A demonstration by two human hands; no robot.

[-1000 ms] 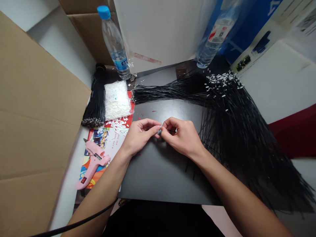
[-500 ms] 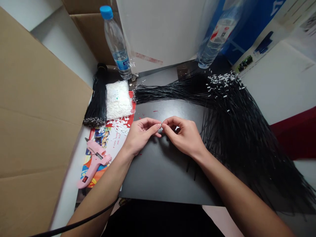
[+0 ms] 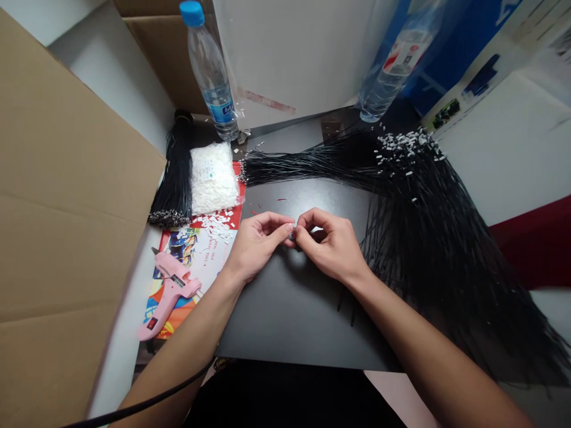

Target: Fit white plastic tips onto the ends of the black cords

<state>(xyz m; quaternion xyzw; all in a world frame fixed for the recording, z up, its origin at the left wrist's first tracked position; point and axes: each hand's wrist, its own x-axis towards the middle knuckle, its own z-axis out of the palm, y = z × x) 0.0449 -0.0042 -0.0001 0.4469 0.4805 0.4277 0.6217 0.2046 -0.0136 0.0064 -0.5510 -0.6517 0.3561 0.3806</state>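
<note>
My left hand [image 3: 256, 244] and my right hand [image 3: 332, 244] meet fingertip to fingertip over a black mat [image 3: 294, 309], both pinched on a tiny white piece [image 3: 292, 227] at the end of a thin black cord. The cord runs under my right hand toward a big fan of black cords [image 3: 437, 238] on the right, several tipped with white pieces. A second sheaf of black cords [image 3: 303, 163] lies across the back of the mat. Loose white pieces [image 3: 216, 226] are scattered just left of my left hand.
A pink glue gun [image 3: 167, 294] rests on a colourful printed sheet at the left, its black cable trailing toward me. Behind it lie a bag of white pieces [image 3: 213, 178] and a tied black cord bundle [image 3: 176, 172]. Two water bottles [image 3: 209, 71] stand at the back. Cardboard walls off the left.
Both hands stay pinched together at the same spot; the fingers shift only slightly around the small piece. Nothing else has moved.
</note>
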